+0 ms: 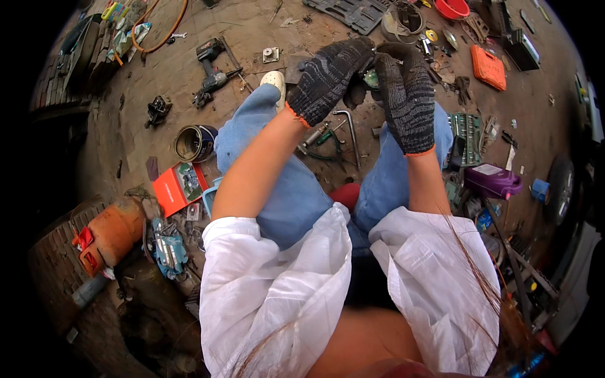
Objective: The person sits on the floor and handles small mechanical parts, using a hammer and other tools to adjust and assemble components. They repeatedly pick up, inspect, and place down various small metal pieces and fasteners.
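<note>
Dark grey knit with orange cuffs covers our left hand (331, 77) and our right hand (408, 97), which meet near one o'clock of the view. Between them we have one small green piece (370, 79), at three o'clock from our left hand and ten o'clock from our right. The fingers of both hands are curled in and closed on it; the knit hides most of it, so we cannot fairly tell what it is.

Below the hands, between our knees, we count one bent metal wrench (356, 142) lying on the brown floor (246, 22). Toward eleven o'clock lies one cordless drill (213, 66), and between it and the left hand sits one square metal part (271, 55). At ten we find one open tin (194, 143), at nine one red box (170, 191), and between eight and nine one orange gas cylinder (116, 230) on its side. Toward two o'clock rests one orange case (489, 67); between two and three, one green socket tray (465, 138); at three, one purple jug (493, 181), with one small blue box (539, 189) farther out. Near one o'clock, at the upper edge, we see one red bowl (452, 9).
</note>
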A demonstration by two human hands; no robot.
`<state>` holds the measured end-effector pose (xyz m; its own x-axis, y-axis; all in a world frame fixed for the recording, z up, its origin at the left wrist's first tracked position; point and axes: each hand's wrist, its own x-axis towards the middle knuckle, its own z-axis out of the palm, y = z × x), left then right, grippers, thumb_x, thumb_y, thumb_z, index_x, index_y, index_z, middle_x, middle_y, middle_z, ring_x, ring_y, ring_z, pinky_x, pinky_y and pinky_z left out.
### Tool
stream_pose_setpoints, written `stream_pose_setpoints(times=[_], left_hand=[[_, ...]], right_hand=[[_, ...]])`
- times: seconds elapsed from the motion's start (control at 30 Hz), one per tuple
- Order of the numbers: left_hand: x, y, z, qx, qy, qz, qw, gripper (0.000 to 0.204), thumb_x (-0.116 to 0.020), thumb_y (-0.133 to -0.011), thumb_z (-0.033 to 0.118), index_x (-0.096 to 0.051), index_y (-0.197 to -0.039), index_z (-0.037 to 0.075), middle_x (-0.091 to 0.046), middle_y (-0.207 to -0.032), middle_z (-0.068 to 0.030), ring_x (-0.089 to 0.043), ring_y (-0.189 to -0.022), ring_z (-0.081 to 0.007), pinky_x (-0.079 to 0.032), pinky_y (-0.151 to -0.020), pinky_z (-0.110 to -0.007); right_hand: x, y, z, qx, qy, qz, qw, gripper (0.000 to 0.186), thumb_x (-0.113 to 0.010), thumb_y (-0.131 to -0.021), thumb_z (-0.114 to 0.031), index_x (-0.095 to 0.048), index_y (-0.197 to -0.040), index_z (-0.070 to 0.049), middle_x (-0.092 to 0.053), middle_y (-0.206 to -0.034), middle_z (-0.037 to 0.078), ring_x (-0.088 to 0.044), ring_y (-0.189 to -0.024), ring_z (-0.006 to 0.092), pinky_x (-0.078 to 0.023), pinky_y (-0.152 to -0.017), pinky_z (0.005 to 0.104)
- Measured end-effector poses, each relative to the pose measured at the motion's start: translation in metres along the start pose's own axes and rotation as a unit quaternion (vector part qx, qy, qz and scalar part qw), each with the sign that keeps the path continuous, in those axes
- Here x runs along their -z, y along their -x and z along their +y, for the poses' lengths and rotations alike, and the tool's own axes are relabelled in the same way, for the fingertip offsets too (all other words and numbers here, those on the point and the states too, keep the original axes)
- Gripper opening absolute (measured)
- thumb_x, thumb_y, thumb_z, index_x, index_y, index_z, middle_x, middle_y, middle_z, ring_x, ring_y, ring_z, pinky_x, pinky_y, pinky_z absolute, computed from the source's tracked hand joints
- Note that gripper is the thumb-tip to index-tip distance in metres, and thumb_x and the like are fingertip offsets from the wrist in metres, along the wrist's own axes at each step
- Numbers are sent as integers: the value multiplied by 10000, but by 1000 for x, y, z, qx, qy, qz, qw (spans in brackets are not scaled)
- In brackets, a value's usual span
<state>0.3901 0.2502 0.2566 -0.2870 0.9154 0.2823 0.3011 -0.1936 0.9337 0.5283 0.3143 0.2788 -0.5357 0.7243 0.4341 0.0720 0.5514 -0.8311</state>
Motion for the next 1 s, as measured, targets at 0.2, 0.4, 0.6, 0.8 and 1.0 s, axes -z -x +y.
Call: stream_pose_setpoints(times=[0.2,0.4,0.6,0.8,1.0], left_hand=[[28,-1,-23,-188,-326,-23,926,850,-721,-440,-14,-432,-1238,13,-523,-1148,-203,-532,-983,-368,-471,-795,-404],[20,1,-13,117,-144,-83,979,757,-668,-534,-31,-432,-1250,37,-519,-1154,-204,-535,-997,-345,-480,-789,-396],[44,18,-74,-14,-428,-72,901,418,-565,-818,223,-494,-1227,177,-553,-1106,-161,-547,-990,-321,-457,-823,-396],[83,33,-133,265,-450,-390,758,470,-538,-806,396,-524,-1166,94,-531,-1152,-179,-507,-1067,-321,-405,-898,-385],[56,18,-235,314,-472,-347,747,543,-598,-768,322,-450,-1241,101,-433,-1261,-193,-453,-1139,-333,-388,-939,-402]], right_hand=[[-28,2,19,-104,-70,-66,990,206,-500,-868,-112,-508,-1037,6,-540,-946,147,-555,-817,245,-447,-729,347],[-38,6,27,-197,-207,-72,956,346,-468,-903,-372,-486,-1020,-46,-531,-847,50,-526,-661,88,-431,-520,203],[-69,34,83,-484,-384,-72,783,305,-511,-879,-388,-539,-914,-86,-545,-662,12,-493,-517,78,-361,-416,188],[-140,107,241,-681,-354,151,623,190,-541,-867,-288,-557,-848,-99,-543,-638,36,-497,-493,136,-428,-443,245],[-200,79,285,-661,-391,219,602,188,-578,-815,-263,-579,-832,-76,-582,-734,79,-573,-675,204,-496,-548,345]])
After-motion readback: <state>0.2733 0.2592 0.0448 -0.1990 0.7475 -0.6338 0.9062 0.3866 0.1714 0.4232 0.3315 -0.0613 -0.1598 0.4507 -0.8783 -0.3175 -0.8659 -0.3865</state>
